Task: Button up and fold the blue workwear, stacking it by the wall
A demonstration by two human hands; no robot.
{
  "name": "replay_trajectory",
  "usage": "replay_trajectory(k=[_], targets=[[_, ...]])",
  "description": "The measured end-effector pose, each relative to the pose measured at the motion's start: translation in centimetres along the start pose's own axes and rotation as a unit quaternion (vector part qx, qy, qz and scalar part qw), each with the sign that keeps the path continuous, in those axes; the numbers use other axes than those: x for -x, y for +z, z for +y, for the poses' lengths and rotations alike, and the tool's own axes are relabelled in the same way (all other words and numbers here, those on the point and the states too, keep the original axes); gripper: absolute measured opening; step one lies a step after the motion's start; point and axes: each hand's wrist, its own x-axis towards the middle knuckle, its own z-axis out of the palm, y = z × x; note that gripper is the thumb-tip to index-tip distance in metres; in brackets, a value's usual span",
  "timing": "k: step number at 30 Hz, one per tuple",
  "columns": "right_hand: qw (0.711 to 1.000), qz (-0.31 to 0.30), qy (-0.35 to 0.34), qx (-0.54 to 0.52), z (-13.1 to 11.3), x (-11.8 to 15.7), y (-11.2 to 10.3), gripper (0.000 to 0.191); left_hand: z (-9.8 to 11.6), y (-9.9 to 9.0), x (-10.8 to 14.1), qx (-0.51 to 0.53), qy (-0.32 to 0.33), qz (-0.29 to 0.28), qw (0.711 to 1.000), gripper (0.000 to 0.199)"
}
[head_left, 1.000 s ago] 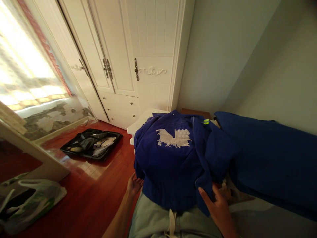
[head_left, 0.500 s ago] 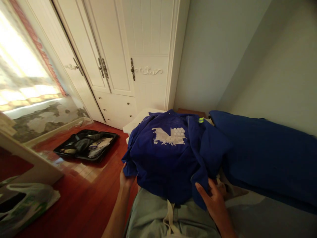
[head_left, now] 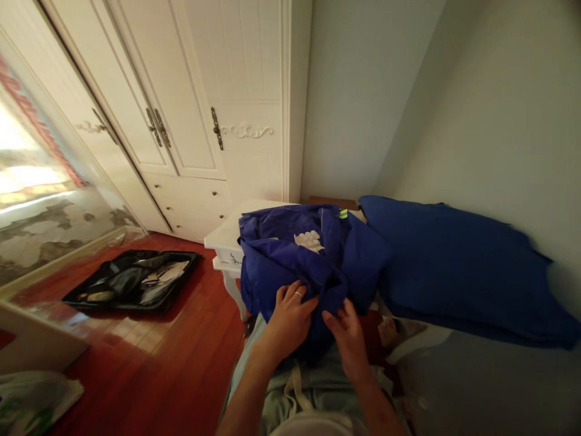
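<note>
A blue jacket (head_left: 281, 254) with a white print lies partly over a small white table and partly over my lap. Its left side is folded inward, hiding much of the print. My left hand (head_left: 290, 318), with a ring on one finger, is closed on the folded-over fabric in the middle. Close to its right, my right hand (head_left: 348, 339) pinches the edge of what looks like a sleeve between thumb and fingers. The jacket's right sleeve area reaches toward a blue pillow (head_left: 454, 266).
The white table (head_left: 220, 235) has a curved leg and stands before a white wardrobe (head_left: 249, 163). An open black suitcase (head_left: 131, 281) with clothes lies on the red wooden floor (head_left: 181, 357). A plastic bag (head_left: 39, 396) sits at lower left. Grey-green trousers cover my legs.
My left hand has moved right, carrying the jacket's left side inward over the print. My right hand stays at the right edge, slightly further left in view. The view has turned right.
</note>
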Motion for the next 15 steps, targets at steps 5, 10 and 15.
replay_trajectory(k=[5,10,15], targets=[[0.999,0.001,0.037,-0.003,-0.1,-1.8,-0.1,0.063,-1.0,1.7,3.6,0.125,-0.108,0.002,0.986,0.051],[0.998,-0.039,0.031,0.028,0.6,-1.8,0.6,0.062,-0.9,2.2,5.0,0.279,-0.292,0.060,0.913,0.075],[0.998,-0.021,0.043,0.046,1.0,-1.0,-0.3,0.060,-1.4,2.7,4.8,0.382,-0.355,0.019,0.853,0.076]])
